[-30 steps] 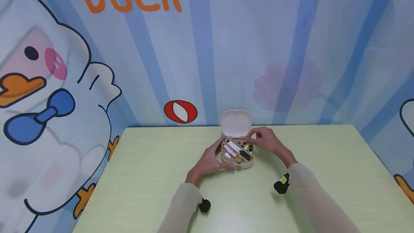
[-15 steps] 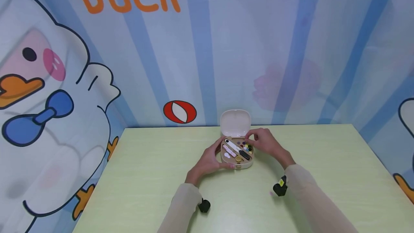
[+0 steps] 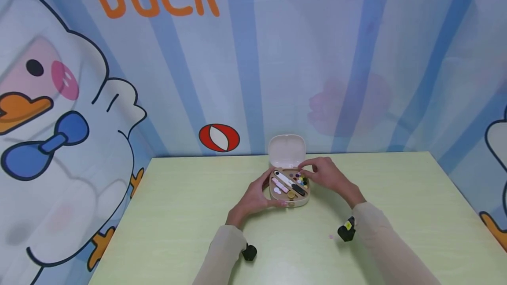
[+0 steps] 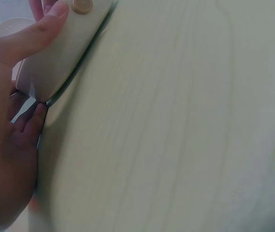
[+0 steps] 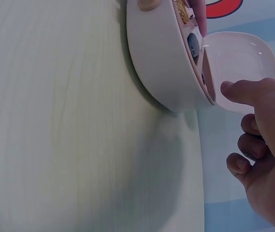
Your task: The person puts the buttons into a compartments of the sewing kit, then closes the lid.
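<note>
A small cream sewing kit box (image 3: 291,203) stands near the back of the table, its lid (image 3: 287,151) raised. My left hand (image 3: 254,197) grips it, thumb across the front beside the round clasp (image 4: 82,5), fingers at the left side. Inside lie a white-and-black pen-like tool (image 3: 290,182), a pink-and-white piece (image 3: 279,184), a gold round item (image 3: 291,195) and several small coloured button-like bits (image 3: 302,180). Over the back right compartment reaches my right hand (image 3: 326,173), thumb and index finger close together, other fingers curled. Whether it pinches something small is hidden.
The pale table (image 3: 190,214) runs up to a printed cloth backdrop (image 3: 253,56) just behind the lid. A small pink spot (image 3: 331,236) shows on the tabletop near the right wrist. Black wrist cameras (image 3: 249,252) hang below both sleeves.
The head view has shifted slightly. My right wrist has turned a little, while its fingertips stay over the same compartment. My left hand keeps its grip on the box.
</note>
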Demonstrator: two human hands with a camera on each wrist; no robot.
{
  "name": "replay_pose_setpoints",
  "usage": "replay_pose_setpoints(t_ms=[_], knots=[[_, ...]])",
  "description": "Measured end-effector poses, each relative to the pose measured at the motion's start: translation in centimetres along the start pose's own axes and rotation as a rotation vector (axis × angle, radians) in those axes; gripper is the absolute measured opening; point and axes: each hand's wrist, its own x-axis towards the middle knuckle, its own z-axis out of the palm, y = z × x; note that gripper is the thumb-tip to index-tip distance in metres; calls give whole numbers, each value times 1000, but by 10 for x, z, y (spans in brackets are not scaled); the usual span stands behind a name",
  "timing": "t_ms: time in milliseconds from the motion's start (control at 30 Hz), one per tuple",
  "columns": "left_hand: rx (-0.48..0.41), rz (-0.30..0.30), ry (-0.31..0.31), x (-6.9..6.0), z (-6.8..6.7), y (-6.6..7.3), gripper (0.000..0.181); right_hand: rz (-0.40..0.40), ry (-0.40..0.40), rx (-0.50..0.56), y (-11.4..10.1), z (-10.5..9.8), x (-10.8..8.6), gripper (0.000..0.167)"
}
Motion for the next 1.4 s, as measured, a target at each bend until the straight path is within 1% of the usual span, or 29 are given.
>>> replay_pose_setpoints(t_ms=[167,267,533,767,967,1167,1267,1400], knots=[[3,-5,2,0,0,-1,119,-26,27,10,2,-6,-7,27],[3,-2,2,0,0,-1,119,-46,27,17,3,-10,-14,29],[-4,1,2,0,0,0,117,-76,-53,55,1,-20,-43,33],[0,6,2,0,0,0,116,-73,-108,119,-8,-26,-76,37],[4,-4,2,1,0,0,116,-38,-179,170,-11,-20,-104,38],[14,-11,-1,1,1,-1,117,-2,-260,212,-5,-11,-133,40],[12,-8,0,1,1,-1,117,-5,-272,223,-2,-7,-147,39],[4,-1,1,1,1,0,116,-18,-268,241,2,0,-161,37]])
